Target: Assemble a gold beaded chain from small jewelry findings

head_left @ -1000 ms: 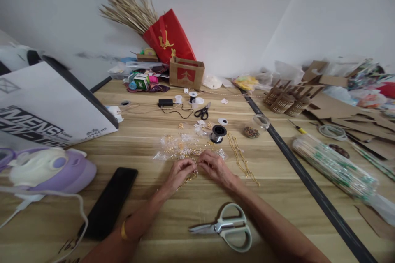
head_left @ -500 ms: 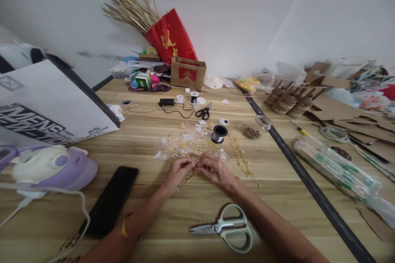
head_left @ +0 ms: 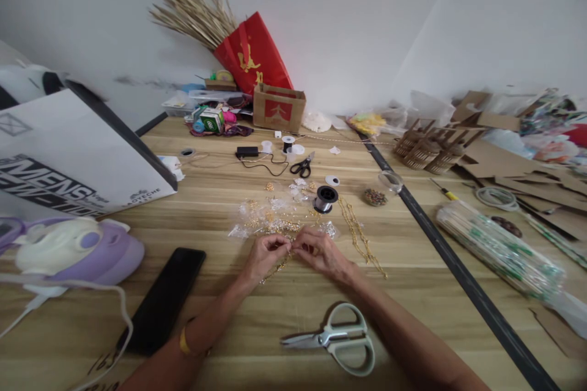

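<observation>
1. The wooden table (head_left: 293, 317) is bearing everything, with a white shopping bag (head_left: 68, 153) lying at about ten o'clock from the hands.
2. A clear sleeve of sticks (head_left: 495, 250) is lying at three o'clock, well apart from the hands.
3. A black phone (head_left: 162, 299) is resting at eight o'clock, near the left forearm.
4. Pale green scissors (head_left: 337, 337) are lying at five o'clock, just beside the right forearm, blades together.
5. The left hand (head_left: 263, 256) and right hand (head_left: 323, 252) are meeting fingertip to fingertip, both pinching shut on a gold chain piece (head_left: 275, 270) that is trailing toward seven o'clock beneath the left hand.
6. A longer gold chain (head_left: 360, 235) is lying at two o'clock.
7. A wire spool (head_left: 325, 198) is standing at twelve o'clock, beyond the small clear packets (head_left: 270, 217).
</observation>
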`<action>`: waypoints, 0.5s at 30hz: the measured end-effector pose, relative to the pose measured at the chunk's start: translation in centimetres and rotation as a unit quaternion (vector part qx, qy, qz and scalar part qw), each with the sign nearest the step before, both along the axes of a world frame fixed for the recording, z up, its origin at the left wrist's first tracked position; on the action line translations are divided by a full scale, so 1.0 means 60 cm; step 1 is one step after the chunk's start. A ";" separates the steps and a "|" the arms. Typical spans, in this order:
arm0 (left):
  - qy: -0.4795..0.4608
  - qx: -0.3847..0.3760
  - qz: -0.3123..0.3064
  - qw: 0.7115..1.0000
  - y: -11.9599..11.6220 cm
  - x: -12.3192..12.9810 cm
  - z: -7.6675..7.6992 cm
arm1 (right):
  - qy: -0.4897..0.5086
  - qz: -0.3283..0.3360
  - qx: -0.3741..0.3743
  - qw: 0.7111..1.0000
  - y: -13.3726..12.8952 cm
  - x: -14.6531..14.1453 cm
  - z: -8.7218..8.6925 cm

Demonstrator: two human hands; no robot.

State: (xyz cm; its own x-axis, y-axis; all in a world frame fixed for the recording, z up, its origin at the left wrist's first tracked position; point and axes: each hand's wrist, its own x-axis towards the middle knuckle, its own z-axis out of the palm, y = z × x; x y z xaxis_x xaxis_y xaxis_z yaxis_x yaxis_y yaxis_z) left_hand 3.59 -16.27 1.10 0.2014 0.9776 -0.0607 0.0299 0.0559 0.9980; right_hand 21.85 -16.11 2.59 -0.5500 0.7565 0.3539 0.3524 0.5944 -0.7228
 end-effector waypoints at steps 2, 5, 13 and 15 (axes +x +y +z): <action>-0.001 0.002 0.001 1.000 0.000 0.000 -0.001 | 0.002 0.001 -0.002 1.000 0.000 0.000 0.001; -0.004 0.003 -0.002 1.000 0.001 0.000 -0.003 | 0.003 0.002 -0.001 1.000 0.001 0.000 0.001; 0.011 0.008 0.003 1.000 0.000 0.001 0.000 | -0.003 0.012 0.001 1.000 0.002 0.003 -0.002; 0.014 0.006 0.005 1.000 -0.001 0.002 0.002 | 0.000 0.014 0.002 1.000 0.002 0.002 -0.002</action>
State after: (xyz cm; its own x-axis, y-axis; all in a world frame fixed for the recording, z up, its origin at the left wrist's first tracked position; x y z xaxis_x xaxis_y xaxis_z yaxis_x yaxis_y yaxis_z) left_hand 3.68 -16.34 1.21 0.1898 0.9803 -0.0546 0.0572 0.0445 0.9974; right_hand 21.99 -15.97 2.45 -0.5702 0.7397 0.3575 0.3360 0.6071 -0.7201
